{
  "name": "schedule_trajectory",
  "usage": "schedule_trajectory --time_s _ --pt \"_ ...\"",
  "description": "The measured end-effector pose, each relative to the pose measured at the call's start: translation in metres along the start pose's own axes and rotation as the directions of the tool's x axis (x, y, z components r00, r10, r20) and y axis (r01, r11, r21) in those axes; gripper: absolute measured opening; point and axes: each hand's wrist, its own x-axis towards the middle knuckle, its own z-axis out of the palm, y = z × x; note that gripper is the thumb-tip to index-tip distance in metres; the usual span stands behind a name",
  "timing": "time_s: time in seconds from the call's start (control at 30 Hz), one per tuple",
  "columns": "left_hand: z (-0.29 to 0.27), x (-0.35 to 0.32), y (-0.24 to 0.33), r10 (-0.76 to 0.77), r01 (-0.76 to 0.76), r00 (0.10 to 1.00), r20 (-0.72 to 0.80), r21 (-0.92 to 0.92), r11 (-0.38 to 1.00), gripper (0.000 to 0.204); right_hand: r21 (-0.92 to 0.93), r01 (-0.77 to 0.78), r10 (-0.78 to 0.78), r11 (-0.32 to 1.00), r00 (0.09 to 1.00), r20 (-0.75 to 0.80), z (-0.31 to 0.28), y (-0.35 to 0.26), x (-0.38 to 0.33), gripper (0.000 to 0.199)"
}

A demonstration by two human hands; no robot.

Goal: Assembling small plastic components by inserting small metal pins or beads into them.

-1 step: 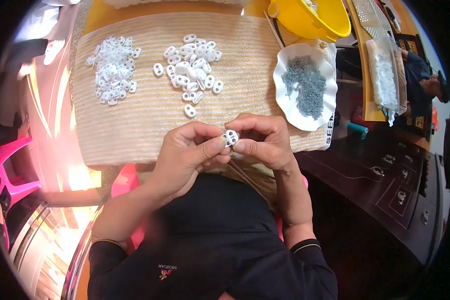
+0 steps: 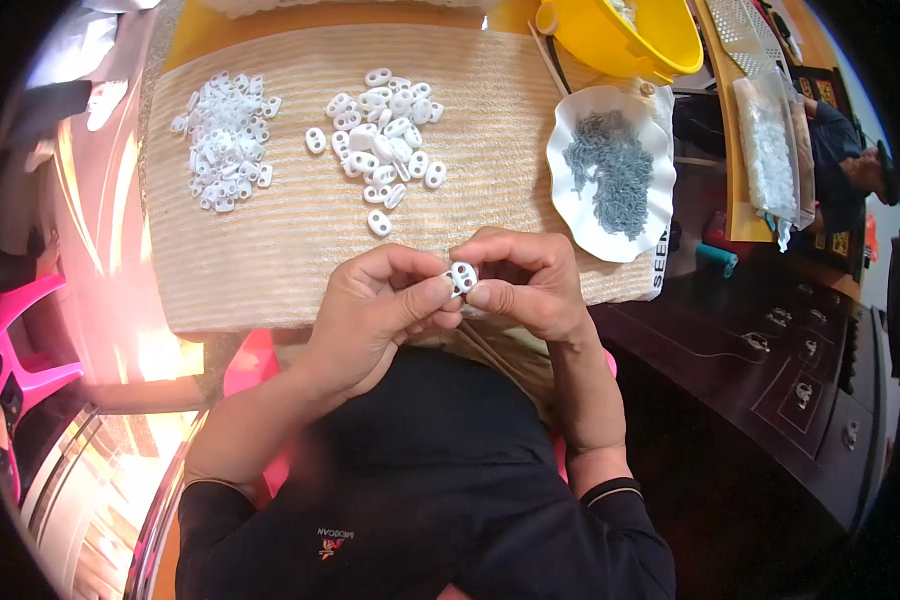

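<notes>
Above the near edge of the table, both my hands are closed on one small white two-hole cord lock (image 2: pixel 464 275). My left hand (image 2: pixel 370 310) pinches its left side between thumb and fingers. From the right, my right hand (image 2: pixel 532 285) grips it with thumb and forefinger. My fingertips hide part of the lock. Beyond my hands lies a loose heap of white oval two-hole pieces (image 2: pixel 382 145), with a single one (image 2: pixel 379 222) nearest to me. Another pile, of smaller white pieces with holes (image 2: pixel 227 140), is at the left.
A wavy-rimmed white dish (image 2: pixel 567 190) at the right holds many tiny grey spring-like pieces (image 2: pixel 612 170). Behind it stands a yellow basin (image 2: pixel 625 45). A striped cloth (image 2: pixel 250 270) covers the table. A pink stool (image 2: pixel 35 290) is at far left; another person (image 2: pixel 840 150) is at far right.
</notes>
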Motion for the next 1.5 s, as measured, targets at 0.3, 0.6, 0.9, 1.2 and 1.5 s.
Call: schedule_trajectory --time_s 0.3,0.6,0.9,1.2,1.5 --pt "0.002 0.003 -0.003 0.014 -0.003 0.994 0.105 -0.100 0.995 0.012 -0.143 0.158 -0.151 0.977 0.987 0.063 -0.010 0.009 0.004 0.030" --pt "0.000 0.002 -0.002 0.046 -0.032 0.986 0.158 -0.093 0.995 0.012 -0.144 0.195 -0.175 0.970 0.975 0.138 -0.010 0.012 0.004 0.031" --pt "0.002 -0.004 -0.001 0.120 -0.117 0.986 0.117 -0.028 0.993 0.011 -0.192 0.250 -0.241 0.949 0.968 0.070 0.007 0.017 0.001 0.030" --pt "0.005 -0.004 -0.002 0.138 -0.136 0.982 0.126 -0.025 0.990 0.010 -0.151 0.290 -0.278 0.945 0.956 0.094 0.007 0.019 0.001 0.027" --pt "0.004 -0.008 0.000 0.167 -0.173 0.973 0.161 0.025 0.985 0.018 -0.263 0.319 -0.273 0.911 0.942 0.198 0.004 0.006 -0.001 0.015"
